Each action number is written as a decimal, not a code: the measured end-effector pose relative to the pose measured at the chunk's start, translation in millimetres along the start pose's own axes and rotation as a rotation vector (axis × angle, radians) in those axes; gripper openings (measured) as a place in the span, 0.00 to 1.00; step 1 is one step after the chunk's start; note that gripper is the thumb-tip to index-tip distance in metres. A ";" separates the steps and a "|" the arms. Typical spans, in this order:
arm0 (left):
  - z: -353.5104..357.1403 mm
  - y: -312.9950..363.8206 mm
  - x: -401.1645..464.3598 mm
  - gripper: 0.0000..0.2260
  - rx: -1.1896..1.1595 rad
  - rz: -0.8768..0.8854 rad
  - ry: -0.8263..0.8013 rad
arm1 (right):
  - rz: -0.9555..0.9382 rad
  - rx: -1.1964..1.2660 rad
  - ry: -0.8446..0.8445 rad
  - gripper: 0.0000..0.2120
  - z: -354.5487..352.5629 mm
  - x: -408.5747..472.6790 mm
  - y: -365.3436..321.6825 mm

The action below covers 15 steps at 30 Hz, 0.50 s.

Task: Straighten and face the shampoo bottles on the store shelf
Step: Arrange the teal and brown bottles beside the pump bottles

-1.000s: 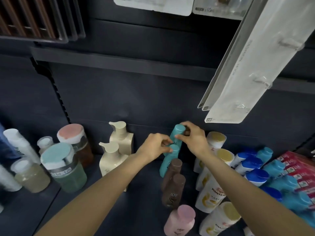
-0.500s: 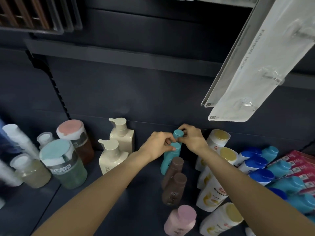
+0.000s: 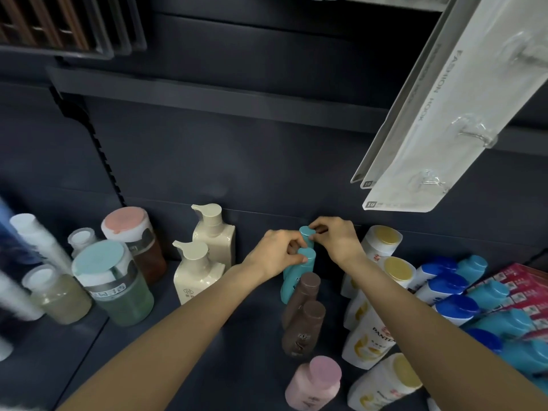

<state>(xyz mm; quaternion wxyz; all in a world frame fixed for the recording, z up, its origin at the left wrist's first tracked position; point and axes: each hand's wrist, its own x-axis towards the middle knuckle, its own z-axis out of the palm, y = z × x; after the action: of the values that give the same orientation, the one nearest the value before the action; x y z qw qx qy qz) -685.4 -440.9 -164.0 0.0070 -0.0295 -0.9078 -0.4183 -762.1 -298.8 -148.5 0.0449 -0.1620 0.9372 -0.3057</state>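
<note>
Far left on the dark shelf (image 3: 189, 351): blurred white-capped bottles (image 3: 35, 235), then two clear jars, one with a pale blue lid (image 3: 99, 259) and behind it one with a pink lid (image 3: 126, 222). Next, two cream pump bottles (image 3: 198, 271) standing one behind the other near the back panel. Centre: left hand (image 3: 275, 252), grip curled round the cap of the nearer teal shampoo bottle (image 3: 296, 274), thumb and fingers pinching it. Just behind, touching, the rear teal shampoo bottle (image 3: 307, 232), its cap pinched by the fingertips of the right hand (image 3: 338, 240). In front of the teal pair, in the same file: two brown bottles (image 3: 305, 321), then a pink bottle (image 3: 317, 384) nearest the shelf edge. Right of that file: white bottles with gold caps (image 3: 385, 295), leaning toward the back. Further right: blue-capped and teal-capped bottles (image 3: 456, 292) crowded together, beside red packets (image 3: 522, 286). Overhead right: hanging white hook packs (image 3: 444, 114).
</note>
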 end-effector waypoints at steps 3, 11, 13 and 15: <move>0.9 3.1 1.5 0.13 0.007 -0.011 -0.017 | -0.031 -0.004 0.023 0.09 0.9 -1.9 -0.4; 2.2 8.9 -2.7 0.13 0.198 -0.010 -0.004 | -0.031 -0.017 0.020 0.09 2.8 -5.7 -0.6; -6.5 7.1 -11.1 0.11 0.166 -0.018 0.076 | -0.038 -0.035 0.015 0.10 2.6 -7.7 -0.8; -21.5 7.0 -21.6 0.09 0.119 -0.027 0.168 | -0.054 -0.067 -0.008 0.12 1.8 -10.3 -2.0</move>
<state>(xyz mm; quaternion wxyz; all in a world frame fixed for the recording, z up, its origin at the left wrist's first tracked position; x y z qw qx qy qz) -663.7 -453.7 -145.5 0.0793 0.0184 -0.9275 -0.3648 -751.5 -297.9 -149.0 0.0352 -0.1899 0.9419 -0.2747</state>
